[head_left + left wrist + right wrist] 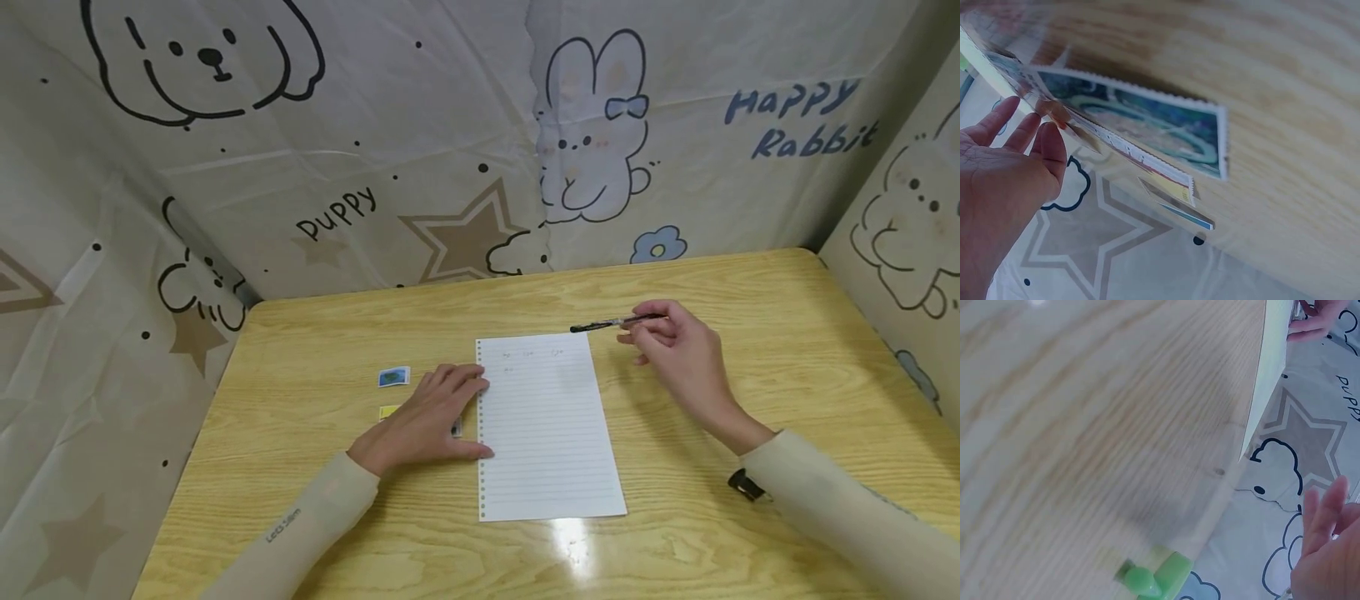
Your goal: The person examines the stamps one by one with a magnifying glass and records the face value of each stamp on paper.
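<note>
A lined sheet of paper (547, 433) with punched holes down its left side lies on the table, with a few faint marks written near its top. My left hand (427, 417) rests at the paper's left edge, fingers spread and fingertips on the margin. In my right hand (686, 358), thumb and fingers pinch a dark pen (600, 324) beside the sheet's top right corner, one end over the paper's top edge. A blue stamp (393, 377) and a yellow stamp (387, 412) lie left of the sheet; the hand partly covers the yellow one. The left wrist view shows a green-blue stamp (1135, 119) close up.
The wood-grain table (315, 342) meets a cloth backdrop (420, 108) printed with cartoon animals along its far side. Similar cloth hangs at both sides. A green rounded object (1169, 575) shows at the bottom of the right wrist view.
</note>
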A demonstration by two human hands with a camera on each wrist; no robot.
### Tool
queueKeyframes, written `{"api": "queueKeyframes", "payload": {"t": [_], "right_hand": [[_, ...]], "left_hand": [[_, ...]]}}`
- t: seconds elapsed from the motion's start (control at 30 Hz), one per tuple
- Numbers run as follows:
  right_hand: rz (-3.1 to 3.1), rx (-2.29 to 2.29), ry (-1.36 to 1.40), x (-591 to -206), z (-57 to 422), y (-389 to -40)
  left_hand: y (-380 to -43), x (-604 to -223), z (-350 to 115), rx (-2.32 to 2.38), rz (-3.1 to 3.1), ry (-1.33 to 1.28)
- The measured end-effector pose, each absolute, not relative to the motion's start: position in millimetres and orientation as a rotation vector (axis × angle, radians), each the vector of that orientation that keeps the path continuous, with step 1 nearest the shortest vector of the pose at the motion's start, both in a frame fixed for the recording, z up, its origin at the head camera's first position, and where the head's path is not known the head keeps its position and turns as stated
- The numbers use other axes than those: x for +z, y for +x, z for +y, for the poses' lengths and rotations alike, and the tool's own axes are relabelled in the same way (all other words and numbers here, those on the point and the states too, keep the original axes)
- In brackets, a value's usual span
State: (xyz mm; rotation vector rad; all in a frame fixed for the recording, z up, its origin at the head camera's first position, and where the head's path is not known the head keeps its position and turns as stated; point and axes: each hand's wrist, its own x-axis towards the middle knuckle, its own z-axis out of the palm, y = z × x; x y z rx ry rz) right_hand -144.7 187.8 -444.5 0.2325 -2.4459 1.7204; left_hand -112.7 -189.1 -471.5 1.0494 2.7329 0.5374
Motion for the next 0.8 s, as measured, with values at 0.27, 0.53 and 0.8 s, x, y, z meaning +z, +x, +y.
{"api": "queueKeyframes", "payload": {"t": [0.27, 0.53, 0.8], "right_hand": [[-2.492, 1.609, 0.287, -445, 188, -142], [-2.458, 1.51, 0.304, -444, 185, -137], [-2.338, 1.782, 0.308, -443, 171, -136]], "left_hand": [[-114, -472, -188, 0.509, 2.735, 1.037], [-114, -471, -188, 0.518, 2.728, 1.038], [-115, -472, -186, 0.506, 2.731, 1.035]]}}
